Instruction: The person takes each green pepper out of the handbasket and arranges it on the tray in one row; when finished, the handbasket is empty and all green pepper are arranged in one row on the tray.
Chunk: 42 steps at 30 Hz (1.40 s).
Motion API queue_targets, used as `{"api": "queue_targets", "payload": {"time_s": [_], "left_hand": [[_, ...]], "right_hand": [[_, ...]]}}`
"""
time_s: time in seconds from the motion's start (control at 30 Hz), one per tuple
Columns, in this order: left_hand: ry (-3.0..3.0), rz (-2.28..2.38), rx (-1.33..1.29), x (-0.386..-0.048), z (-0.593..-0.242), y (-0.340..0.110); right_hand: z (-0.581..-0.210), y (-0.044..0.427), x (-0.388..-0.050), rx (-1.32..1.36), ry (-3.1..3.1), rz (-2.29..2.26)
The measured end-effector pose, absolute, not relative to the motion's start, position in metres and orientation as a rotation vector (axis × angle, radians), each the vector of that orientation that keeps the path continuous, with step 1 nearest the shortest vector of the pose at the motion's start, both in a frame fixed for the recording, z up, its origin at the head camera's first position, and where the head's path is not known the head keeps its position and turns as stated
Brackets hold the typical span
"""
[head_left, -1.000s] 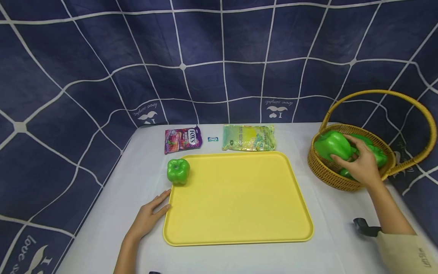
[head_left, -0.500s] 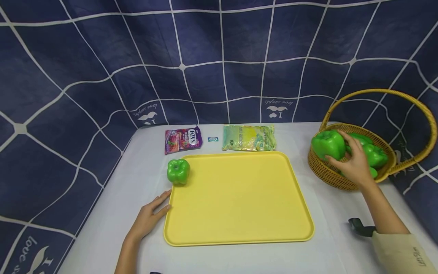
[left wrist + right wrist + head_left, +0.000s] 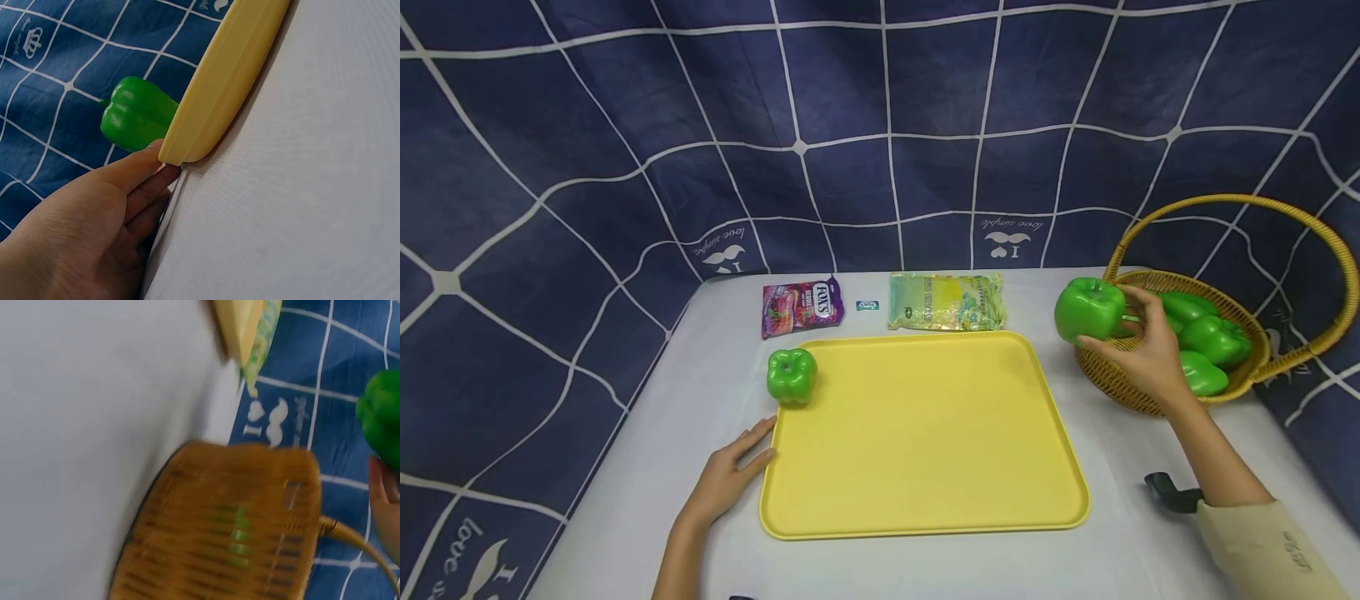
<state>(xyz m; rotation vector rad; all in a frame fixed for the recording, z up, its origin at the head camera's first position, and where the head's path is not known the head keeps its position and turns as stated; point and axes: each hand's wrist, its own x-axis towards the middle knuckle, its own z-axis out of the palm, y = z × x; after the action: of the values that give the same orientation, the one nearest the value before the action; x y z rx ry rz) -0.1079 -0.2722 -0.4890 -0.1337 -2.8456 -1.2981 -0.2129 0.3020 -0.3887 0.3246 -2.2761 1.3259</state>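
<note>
My right hand (image 3: 1138,354) grips a green bell pepper (image 3: 1088,310) between thumb and fingers, held up at the left rim of the wicker basket (image 3: 1116,379). In the right wrist view only part of that bell pepper and hand show at the right edge. My left hand (image 3: 722,475) lies on the table with its fingertips touching the left edge of the yellow tray (image 3: 925,442). The left wrist view shows its thumb and fingers nearly straight at the tray's corner. Another green bell pepper (image 3: 792,375) sits on the tray's upper left corner.
Several green vegetables (image 3: 1216,340) lie in the basket, whose tall handle (image 3: 1232,200) arches to the right. Behind the tray lie a purple candy bag (image 3: 802,307), a small blue packet (image 3: 867,306) and a green-yellow packet (image 3: 947,302). A dark blue cloth hangs at the back.
My right hand has lifted the bell pepper out of the basket and moved left with it, uncovering more green vegetables. The left hand and the tray have stayed in place.
</note>
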Motion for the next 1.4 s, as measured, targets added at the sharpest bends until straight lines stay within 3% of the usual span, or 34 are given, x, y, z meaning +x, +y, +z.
{"api": "queue_targets", "payload": {"time_s": [0.17, 0.43, 0.73, 1.4], "left_hand": [[-2.848, -1.304, -0.128, -0.107, -0.489, -0.272], [-2.845, -1.306, -0.132, -0.107, -0.487, -0.271], [-2.849, -1.299, -0.135, -0.107, -0.485, -0.271], [-2.862, -1.266, -0.098, -0.108, -0.492, -0.272]], "right_hand": [[-0.375, 0.274, -0.207, 0.374, -2.373, 1.273], [-0.384, 0.247, -0.217, 0.478, -2.429, 1.167], [-0.372, 0.194, -0.211, 0.746, -2.43, 1.255], [-0.408, 0.063, -0.231, 1.076, -2.522, 1.246]]}}
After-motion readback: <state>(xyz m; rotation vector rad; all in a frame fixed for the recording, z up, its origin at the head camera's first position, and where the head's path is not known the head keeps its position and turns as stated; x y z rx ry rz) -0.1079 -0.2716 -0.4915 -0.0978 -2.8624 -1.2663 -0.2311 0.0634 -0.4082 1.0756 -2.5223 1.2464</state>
